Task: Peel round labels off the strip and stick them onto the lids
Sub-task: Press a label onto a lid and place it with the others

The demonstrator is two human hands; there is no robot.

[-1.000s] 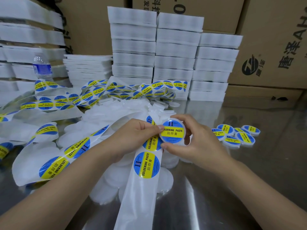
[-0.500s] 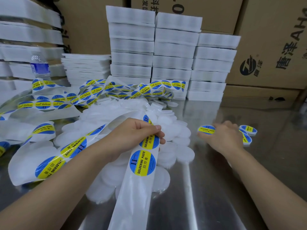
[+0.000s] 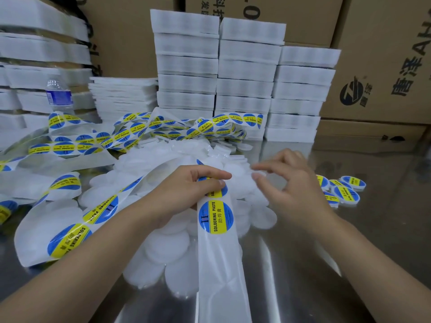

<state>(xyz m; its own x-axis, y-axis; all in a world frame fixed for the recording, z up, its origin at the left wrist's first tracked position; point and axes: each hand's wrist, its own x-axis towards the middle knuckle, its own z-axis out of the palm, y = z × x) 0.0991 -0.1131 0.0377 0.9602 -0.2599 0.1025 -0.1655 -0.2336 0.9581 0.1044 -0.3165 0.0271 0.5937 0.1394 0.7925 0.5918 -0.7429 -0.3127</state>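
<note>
The step in hand is judged to be the taking of a fresh blank lid from the heap. It is best done by lifting a single disc by its rim, so that neighbouring lids are not dragged off, and by bringing it close to the strip before the next label is peeled.

The left hand (image 3: 186, 190) is closed on the label strip (image 3: 218, 248), thumb and fingers pinching it across a partly covered label; the next whole round label (image 3: 216, 217) lies just below the grip, and the bare backing runs toward the near edge of the counter (image 3: 303, 276).

The right hand (image 3: 289, 180) is loosely open, fingers spread and curled above the heap of white lids (image 3: 168, 248) at mid-counter. Nothing is seen held; whether the fingertips touch a lid cannot be told.

Finished labelled lids (image 3: 345, 191) are gathered toward the right edge.
</note>
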